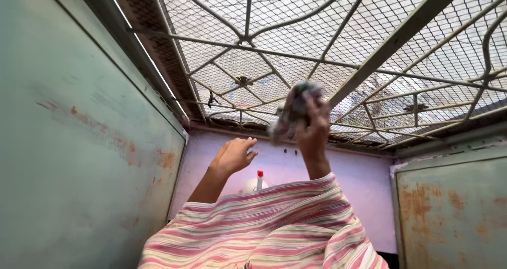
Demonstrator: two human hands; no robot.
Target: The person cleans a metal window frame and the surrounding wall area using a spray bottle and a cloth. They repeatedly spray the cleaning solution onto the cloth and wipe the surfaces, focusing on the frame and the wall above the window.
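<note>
The cloth (pixel 293 112) bunched in the right hand (pixel 312 134) is mottled grey with dabs of green and pink. The sleeve (pixel 274 227) is striped in pink, cream, yellow and pale green. The left wall (pixel 79 142) is faded teal with orange rust blotches; the far wall (pixel 338 179) is pale lilac. The bottle (pixel 259 180) is white with a red cap. The overhead mesh grille (pixel 317 31) is dull grey-beige.
</note>
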